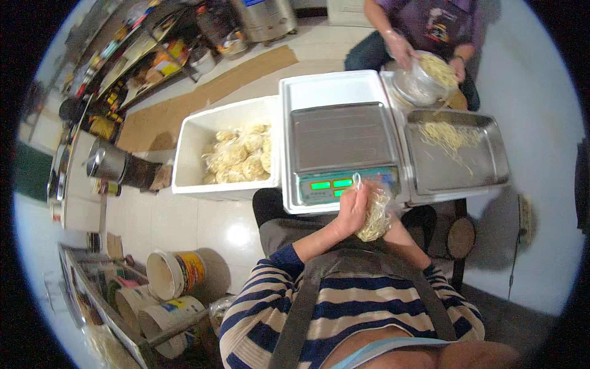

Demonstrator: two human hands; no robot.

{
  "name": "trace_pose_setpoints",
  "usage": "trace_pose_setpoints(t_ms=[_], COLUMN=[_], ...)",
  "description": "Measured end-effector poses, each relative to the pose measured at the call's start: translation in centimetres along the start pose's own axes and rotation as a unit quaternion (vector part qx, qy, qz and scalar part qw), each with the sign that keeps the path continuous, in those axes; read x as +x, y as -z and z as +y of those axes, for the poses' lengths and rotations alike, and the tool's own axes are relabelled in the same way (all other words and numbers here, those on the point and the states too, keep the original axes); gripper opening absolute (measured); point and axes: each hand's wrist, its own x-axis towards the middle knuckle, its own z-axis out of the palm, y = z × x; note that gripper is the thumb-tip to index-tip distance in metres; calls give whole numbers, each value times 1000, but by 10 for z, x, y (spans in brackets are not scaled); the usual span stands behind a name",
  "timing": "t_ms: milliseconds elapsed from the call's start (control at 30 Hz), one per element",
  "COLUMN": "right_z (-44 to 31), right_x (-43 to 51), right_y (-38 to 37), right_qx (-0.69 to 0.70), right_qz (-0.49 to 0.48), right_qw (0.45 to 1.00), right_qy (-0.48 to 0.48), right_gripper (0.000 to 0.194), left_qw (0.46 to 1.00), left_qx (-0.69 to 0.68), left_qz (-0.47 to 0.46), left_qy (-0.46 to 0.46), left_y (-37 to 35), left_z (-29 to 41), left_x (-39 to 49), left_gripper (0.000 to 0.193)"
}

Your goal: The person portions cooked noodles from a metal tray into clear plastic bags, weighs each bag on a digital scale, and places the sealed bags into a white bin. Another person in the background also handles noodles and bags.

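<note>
A clear plastic bag of noodles (pixel 375 221) is held up in front of my lap, close to the near edge of the scale. My left hand (pixel 354 210) pinches the bag's gathered neck, and a twisted end of plastic sticks up above the fingers. Behind the bag, my right hand (pixel 392 222) grips its far side, the fingers mostly hidden. Just beyond both hands lies a digital scale (pixel 341 138) with a bare metal plate and lit green displays. It rests on a white foam box (pixel 332 87).
To the left, an open foam box (pixel 184 152) contains several bagged noodle portions (pixel 244 157). Loose noodles (pixel 449 133) lie in a metal tray (pixel 461 177) on the right. Across from me, another person's hand (pixel 400 48) holds a noodle-filled bag (pixel 426 78). Buckets (pixel 161 274) stand at lower left.
</note>
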Motion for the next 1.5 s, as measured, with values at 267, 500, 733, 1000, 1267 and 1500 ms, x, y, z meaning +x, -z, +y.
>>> trace_pose_setpoints(t_ms=[267,500,733,1000,1267,1500], right_z=[-69,-106,-186,-184,-27,27], right_x=[14,70,205,192,50,-80], right_y=[66,37,-113,-215,-51,38], right_qx=[338,431,508,291,446,533], right_qz=[85,-23,-227,-348,-268,-57], right_qw=[937,886,828,891,833,802], right_qy=[-40,-167,-64,15,-187,-264], right_gripper=[56,37,20,27,21,19], left_qw=[948,973,935,830,913,942], left_qx=[-302,-121,-9,245,1,-75], left_qz=[4,119,354,501,378,222], left_qy=[101,159,18,15,152,238], left_y=[82,155,333,440,270,142], left_z=[42,15,2,-30,-90,-82], left_x=[26,30,49,15,-40,-46], left_gripper=[56,55,56,32,35,37])
